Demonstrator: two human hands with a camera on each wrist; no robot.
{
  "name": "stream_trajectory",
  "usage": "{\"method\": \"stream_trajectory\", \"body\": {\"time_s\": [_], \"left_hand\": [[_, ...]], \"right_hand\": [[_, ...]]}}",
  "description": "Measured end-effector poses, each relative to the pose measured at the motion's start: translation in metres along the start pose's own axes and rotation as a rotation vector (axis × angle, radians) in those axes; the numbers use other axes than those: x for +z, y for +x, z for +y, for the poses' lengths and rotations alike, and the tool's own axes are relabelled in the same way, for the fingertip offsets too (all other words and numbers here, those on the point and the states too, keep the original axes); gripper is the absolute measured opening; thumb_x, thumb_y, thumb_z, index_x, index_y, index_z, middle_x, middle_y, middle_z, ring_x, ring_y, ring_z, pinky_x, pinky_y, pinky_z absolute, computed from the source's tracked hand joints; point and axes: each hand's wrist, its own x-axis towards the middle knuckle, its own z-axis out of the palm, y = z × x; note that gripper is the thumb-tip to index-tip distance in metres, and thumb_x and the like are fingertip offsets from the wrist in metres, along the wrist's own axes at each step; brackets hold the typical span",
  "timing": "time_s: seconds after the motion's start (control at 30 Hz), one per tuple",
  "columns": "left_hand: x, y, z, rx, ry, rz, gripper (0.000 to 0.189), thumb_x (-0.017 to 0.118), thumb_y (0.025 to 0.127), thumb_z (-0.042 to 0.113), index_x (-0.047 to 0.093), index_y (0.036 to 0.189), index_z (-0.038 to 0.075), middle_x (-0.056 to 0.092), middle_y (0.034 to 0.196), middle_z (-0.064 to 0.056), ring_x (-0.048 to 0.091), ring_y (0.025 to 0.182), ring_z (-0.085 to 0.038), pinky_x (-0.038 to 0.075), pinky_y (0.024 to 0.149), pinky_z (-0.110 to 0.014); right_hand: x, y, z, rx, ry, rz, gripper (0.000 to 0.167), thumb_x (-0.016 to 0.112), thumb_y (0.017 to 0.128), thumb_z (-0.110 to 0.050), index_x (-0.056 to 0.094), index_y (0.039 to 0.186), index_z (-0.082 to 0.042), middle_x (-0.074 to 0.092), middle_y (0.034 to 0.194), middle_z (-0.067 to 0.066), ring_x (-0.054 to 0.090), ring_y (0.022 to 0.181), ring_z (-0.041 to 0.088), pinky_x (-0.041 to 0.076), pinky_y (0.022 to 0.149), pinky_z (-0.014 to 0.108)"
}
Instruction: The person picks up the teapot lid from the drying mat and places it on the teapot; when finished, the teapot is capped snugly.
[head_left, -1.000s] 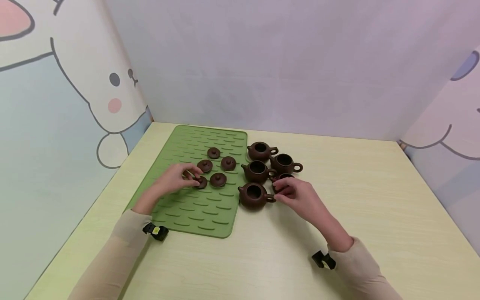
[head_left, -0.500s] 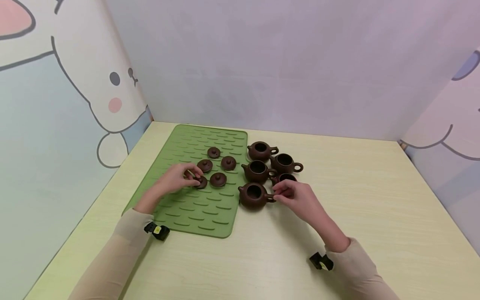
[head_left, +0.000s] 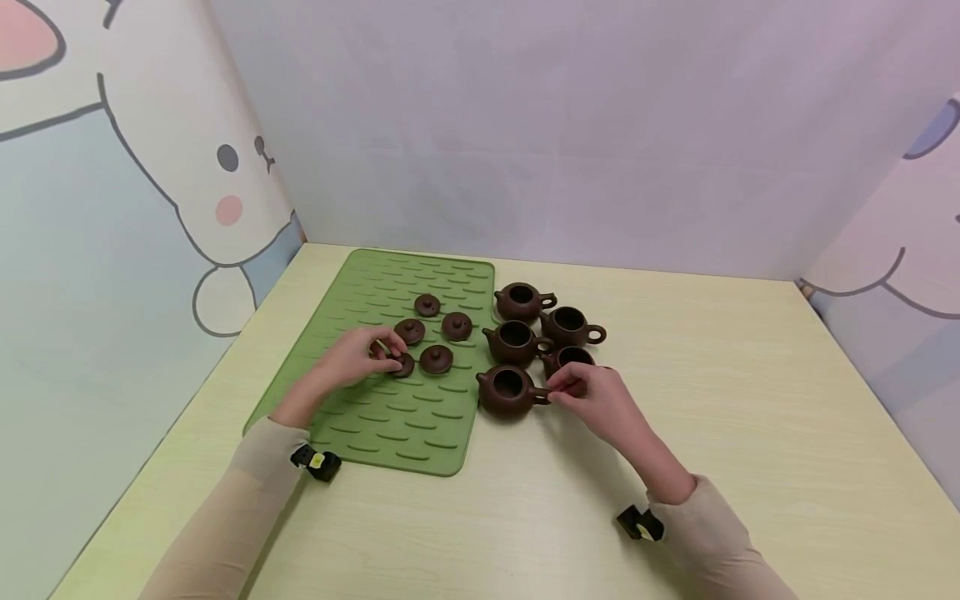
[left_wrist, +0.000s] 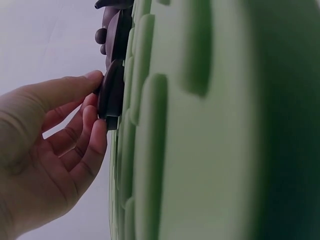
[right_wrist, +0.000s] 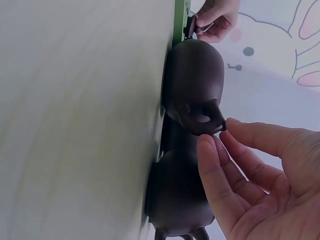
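My left hand (head_left: 351, 358) pinches a small dark brown teapot lid (head_left: 404, 366) by its knob over the green mat; in the left wrist view the lid (left_wrist: 111, 92) sits low against the mat's ridges, thumb on top. My right hand (head_left: 603, 406) holds the handle of the nearest brown teapot (head_left: 506, 398) between thumb and forefinger. The right wrist view shows the fingertips at the loop handle (right_wrist: 200, 122). That teapot is lidless and upright, spout pointing left. Another teapot (head_left: 572, 357) stands just behind the right hand, partly hidden by it.
Several other lids, such as one at the front (head_left: 437, 360), lie knob-up on the green ridged mat (head_left: 390, 425). More lidless teapots (head_left: 517, 337) cluster along the mat's right edge on the pale wooden table (head_left: 712, 375). Walls enclose the back and sides.
My right hand has shifted slightly toward me, and its fingers have closed on the teapot's handle, uncovering more of the teapot behind. The left hand stays nearly still at the lid.
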Motion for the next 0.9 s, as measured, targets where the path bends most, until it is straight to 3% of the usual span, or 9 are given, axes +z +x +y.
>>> {"method": "stream_trajectory", "body": {"time_s": [0.47, 0.9], "left_hand": [[0.001, -0.001, 0.003, 0.015, 0.032, 0.015, 0.014, 0.073, 0.090, 0.009, 0.069, 0.103, 0.010, 0.070, 0.102, -0.009, 0.063, 0.081, -0.014, 0.052, 0.070, -0.029], [0.001, -0.001, 0.019, 0.044, 0.022, 0.000, 0.013, 0.073, 0.091, 0.012, 0.069, 0.103, 0.013, 0.071, 0.103, -0.005, 0.063, 0.084, -0.014, 0.053, 0.074, -0.032]], "right_hand": [[0.001, 0.002, 0.003, 0.047, -0.015, -0.055, 0.008, 0.075, 0.088, -0.012, 0.075, 0.095, -0.008, 0.076, 0.088, 0.005, 0.071, 0.081, 0.013, 0.054, 0.069, 0.024], [0.002, 0.003, 0.007, 0.094, 0.047, -0.123, 0.010, 0.075, 0.088, -0.012, 0.074, 0.097, -0.008, 0.077, 0.089, 0.006, 0.070, 0.080, 0.010, 0.052, 0.067, 0.025]]}}
